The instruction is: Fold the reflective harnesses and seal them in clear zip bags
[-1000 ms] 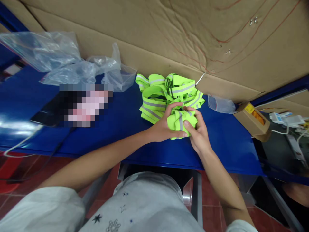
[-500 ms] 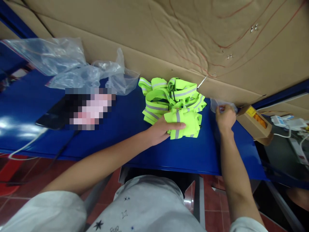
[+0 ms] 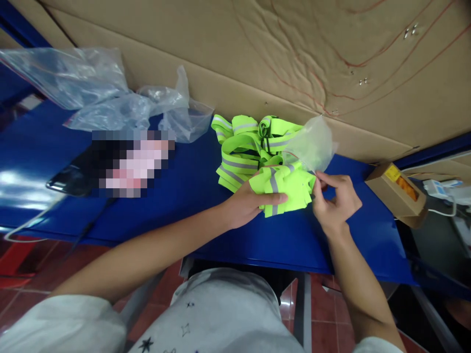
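My left hand (image 3: pixel 245 203) is closed around a folded bundle of neon-yellow reflective straps (image 3: pixel 281 189), its thumb lying across the grey stripe. Pinched in my right hand (image 3: pixel 336 198) is the edge of a small clear plastic bag (image 3: pixel 312 144). The bag stands up just behind the bundle, and its mouth edge is close to the folded straps. Behind my left hand lies a loose pile of more yellow reflective straps (image 3: pixel 239 152) with black buckles, partly covered by the bag and the bundle.
Several larger clear plastic bags (image 3: pixel 99 88) lie at the back left of the blue table (image 3: pixel 191 211). A dark phone-like object (image 3: pixel 69 171) sits beside a blurred-out patch. An open cardboard box (image 3: pixel 397 191) stands at the right. A cardboard sheet (image 3: pixel 176 34) forms the back wall.
My right hand has lifted the small plastic bag off the table and brought it left to the strap bundle. My left hand still holds the bundle, almost in place.
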`<action>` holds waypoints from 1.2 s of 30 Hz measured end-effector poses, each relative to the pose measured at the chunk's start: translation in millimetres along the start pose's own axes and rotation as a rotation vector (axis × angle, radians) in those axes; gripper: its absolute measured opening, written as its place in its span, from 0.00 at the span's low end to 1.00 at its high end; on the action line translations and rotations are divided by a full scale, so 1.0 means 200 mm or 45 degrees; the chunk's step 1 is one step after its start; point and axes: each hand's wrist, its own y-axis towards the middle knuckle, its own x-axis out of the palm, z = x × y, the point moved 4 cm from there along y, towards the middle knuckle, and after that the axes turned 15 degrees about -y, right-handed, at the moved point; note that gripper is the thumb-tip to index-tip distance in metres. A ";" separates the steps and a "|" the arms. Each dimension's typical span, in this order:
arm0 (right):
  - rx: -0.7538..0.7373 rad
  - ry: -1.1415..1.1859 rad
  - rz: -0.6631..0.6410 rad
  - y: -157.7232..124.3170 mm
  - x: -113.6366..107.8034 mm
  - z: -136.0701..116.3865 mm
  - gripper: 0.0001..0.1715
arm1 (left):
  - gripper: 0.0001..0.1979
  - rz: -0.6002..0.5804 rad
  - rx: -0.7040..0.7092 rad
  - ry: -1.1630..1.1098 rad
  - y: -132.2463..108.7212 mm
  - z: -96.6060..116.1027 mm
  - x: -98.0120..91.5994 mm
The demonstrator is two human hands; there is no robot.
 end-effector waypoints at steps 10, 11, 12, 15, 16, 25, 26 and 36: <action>0.013 0.181 -0.139 0.03 -0.01 -0.05 0.11 | 0.38 -0.003 0.083 0.117 0.03 0.07 -0.04; 0.021 0.191 -0.144 0.03 0.00 -0.05 0.11 | 0.39 -0.014 0.098 0.129 0.04 0.08 -0.03; 0.036 0.206 -0.145 0.03 0.00 -0.06 0.11 | 0.39 -0.026 0.112 0.139 0.04 0.09 -0.03; 0.090 0.254 -0.150 0.02 -0.01 -0.07 0.12 | 0.39 -0.058 0.137 0.159 0.04 0.11 -0.03; 0.101 0.265 -0.155 0.02 -0.01 -0.07 0.11 | 0.39 -0.067 0.139 0.163 0.04 0.11 -0.03; 0.113 0.375 -0.042 0.00 -0.02 -0.09 0.14 | 0.39 -0.066 0.211 0.189 0.03 0.13 -0.02; 0.111 0.387 -0.037 -0.01 -0.02 -0.09 0.15 | 0.40 -0.054 0.239 0.182 0.03 0.14 -0.01; -0.149 0.182 -0.086 -0.03 -0.01 -0.24 0.22 | 0.36 0.015 0.332 0.221 0.04 0.14 -0.03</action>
